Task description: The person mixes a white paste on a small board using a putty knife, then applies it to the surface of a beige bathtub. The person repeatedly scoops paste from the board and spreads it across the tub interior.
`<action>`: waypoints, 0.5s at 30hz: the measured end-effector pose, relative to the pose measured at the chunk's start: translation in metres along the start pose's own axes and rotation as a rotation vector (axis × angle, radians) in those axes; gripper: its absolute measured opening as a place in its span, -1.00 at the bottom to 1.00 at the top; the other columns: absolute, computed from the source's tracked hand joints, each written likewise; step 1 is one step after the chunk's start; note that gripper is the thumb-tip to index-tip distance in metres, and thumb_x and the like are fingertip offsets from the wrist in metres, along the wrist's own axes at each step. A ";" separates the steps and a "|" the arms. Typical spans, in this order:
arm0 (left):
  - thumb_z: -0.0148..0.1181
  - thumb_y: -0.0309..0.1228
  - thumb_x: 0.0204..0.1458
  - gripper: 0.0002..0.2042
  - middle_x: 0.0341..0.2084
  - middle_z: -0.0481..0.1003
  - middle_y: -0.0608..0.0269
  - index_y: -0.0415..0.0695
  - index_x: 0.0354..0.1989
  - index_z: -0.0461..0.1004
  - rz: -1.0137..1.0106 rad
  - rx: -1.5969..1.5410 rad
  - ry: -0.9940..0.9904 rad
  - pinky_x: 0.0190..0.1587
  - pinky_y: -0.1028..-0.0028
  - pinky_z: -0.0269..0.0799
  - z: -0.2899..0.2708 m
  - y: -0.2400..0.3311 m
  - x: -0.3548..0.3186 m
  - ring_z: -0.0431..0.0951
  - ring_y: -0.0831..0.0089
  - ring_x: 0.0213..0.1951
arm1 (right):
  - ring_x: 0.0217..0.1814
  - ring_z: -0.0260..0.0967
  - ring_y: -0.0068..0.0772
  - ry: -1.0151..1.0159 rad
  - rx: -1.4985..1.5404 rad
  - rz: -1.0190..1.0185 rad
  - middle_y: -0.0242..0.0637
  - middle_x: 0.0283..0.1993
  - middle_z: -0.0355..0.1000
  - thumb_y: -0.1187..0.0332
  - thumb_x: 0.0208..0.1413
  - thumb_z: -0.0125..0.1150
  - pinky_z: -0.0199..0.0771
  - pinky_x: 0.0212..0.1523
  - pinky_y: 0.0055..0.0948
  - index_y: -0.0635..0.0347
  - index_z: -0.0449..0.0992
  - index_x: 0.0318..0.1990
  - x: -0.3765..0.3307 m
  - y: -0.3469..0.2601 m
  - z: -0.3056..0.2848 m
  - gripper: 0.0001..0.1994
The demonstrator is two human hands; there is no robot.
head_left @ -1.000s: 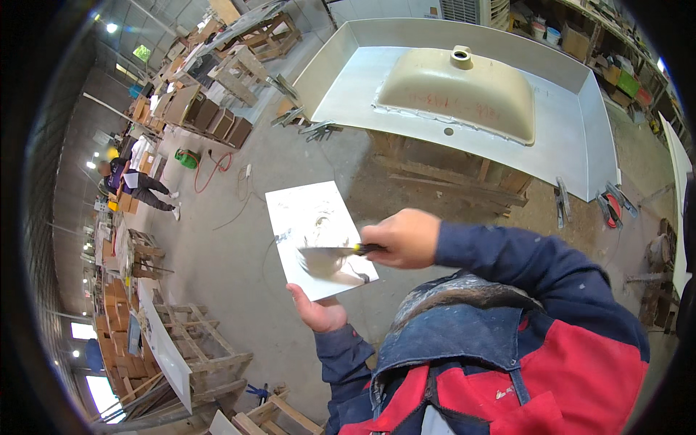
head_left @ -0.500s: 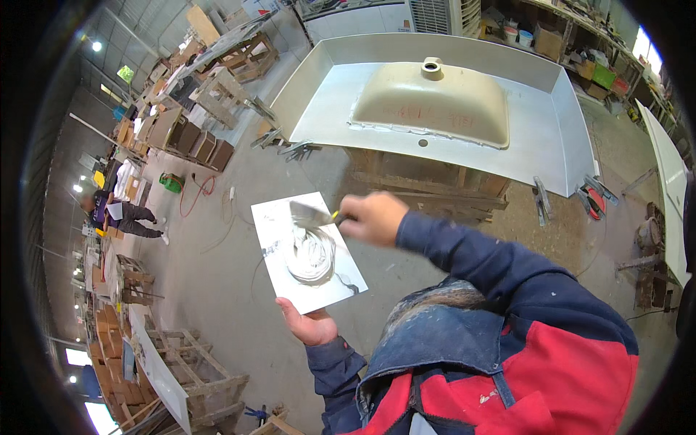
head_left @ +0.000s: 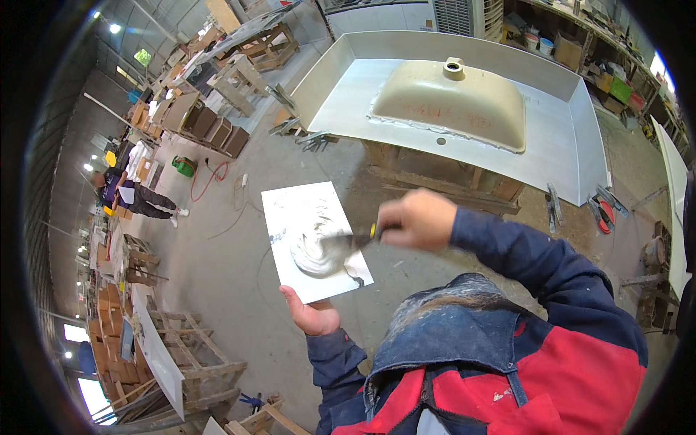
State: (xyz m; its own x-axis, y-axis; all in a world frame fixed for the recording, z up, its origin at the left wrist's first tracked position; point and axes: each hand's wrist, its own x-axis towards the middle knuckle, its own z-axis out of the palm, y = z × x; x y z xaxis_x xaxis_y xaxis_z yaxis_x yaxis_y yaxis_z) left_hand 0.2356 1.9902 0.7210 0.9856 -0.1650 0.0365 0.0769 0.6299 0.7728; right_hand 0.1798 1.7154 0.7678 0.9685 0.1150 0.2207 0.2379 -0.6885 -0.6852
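My left hand (head_left: 312,313) supports a white rectangular board (head_left: 280,201) from below at its near edge, the thumb showing at the side and the other fingers mostly hidden underneath. A swirled mound of white paste (head_left: 310,254) lies on the board. My right hand (head_left: 420,220) is closed round the dark and yellow handle of a putty knife (head_left: 362,238). The knife's blade, smeared by motion, reaches into the paste from the right.
Ahead stands a pale countertop (head_left: 341,90) with raised edges and an upturned cream sink basin (head_left: 449,105), on a wooden support (head_left: 442,177). Metal clamps (head_left: 554,206) hang along its edge. At the left, another person (head_left: 138,196) stands near boxes and wooden frames.
My right hand has moved right and slightly nearer, bringing the blade from the mound's far side down onto its right part. The paste is more spread out over the board.
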 end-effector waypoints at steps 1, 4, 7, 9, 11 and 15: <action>-0.08 0.04 0.34 -0.32 0.32 0.29 0.07 -0.31 0.39 0.14 -0.011 -0.002 -0.034 0.34 0.17 0.20 -0.001 -0.005 0.002 0.32 0.17 0.31 | -0.37 0.54 0.08 0.113 -0.016 0.051 -0.06 -0.44 0.54 0.22 0.04 0.28 0.54 -0.31 -0.06 0.09 0.56 -0.29 0.010 0.022 -0.002 -0.82; -0.09 0.04 0.35 -0.33 0.31 0.29 0.06 -0.31 0.38 0.15 -0.028 0.008 -0.041 0.33 0.18 0.20 0.015 -0.015 0.002 0.32 0.17 0.30 | -0.37 0.53 0.11 0.305 0.021 0.205 -0.01 -0.40 0.55 0.19 0.10 0.24 0.54 -0.29 -0.07 0.14 0.55 -0.25 0.031 0.002 0.017 -0.78; -0.08 0.04 0.34 -0.32 0.31 0.29 0.05 -0.31 0.39 0.13 -0.002 0.019 -0.004 0.33 0.17 0.20 -0.002 -0.011 0.004 0.33 0.16 0.29 | -0.38 0.52 0.10 0.113 -0.050 -0.012 -0.04 -0.45 0.53 0.18 0.10 0.25 0.49 -0.33 -0.02 0.11 0.50 -0.26 0.008 -0.030 0.033 -0.78; -0.07 0.06 0.33 -0.30 0.31 0.29 0.05 -0.32 0.40 0.13 0.007 -0.003 -0.028 0.34 0.17 0.19 -0.008 -0.005 0.002 0.33 0.16 0.29 | -0.36 0.55 0.04 0.049 0.031 -0.031 -0.06 -0.43 0.55 0.19 0.07 0.29 0.53 -0.31 -0.07 0.12 0.56 -0.26 0.001 -0.008 0.010 -0.78; -0.08 0.07 0.33 -0.29 0.31 0.28 0.06 -0.31 0.40 0.13 -0.012 0.050 -0.033 0.34 0.16 0.19 -0.005 -0.014 0.000 0.32 0.17 0.29 | -0.35 0.57 0.01 0.101 -0.041 0.124 -0.07 -0.38 0.58 0.20 0.06 0.29 0.57 -0.29 -0.12 0.11 0.62 -0.27 0.016 0.028 -0.004 -0.80; -0.11 0.09 0.34 -0.29 0.30 0.29 0.07 -0.33 0.39 0.13 -0.022 0.089 0.025 0.34 0.16 0.19 0.004 -0.019 0.004 0.33 0.18 0.29 | -0.41 0.53 0.08 0.218 -0.099 0.012 -0.04 -0.47 0.52 0.23 0.12 0.25 0.52 -0.34 -0.04 0.10 0.51 -0.20 0.029 -0.015 0.040 -0.81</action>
State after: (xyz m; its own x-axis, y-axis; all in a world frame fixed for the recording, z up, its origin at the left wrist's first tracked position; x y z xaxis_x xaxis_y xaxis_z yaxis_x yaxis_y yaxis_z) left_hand 0.2375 1.9746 0.7094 0.9874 -0.1581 0.0040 0.0857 0.5566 0.8263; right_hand 0.2070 1.7578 0.7563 0.9301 -0.0432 0.3648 0.2077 -0.7572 -0.6193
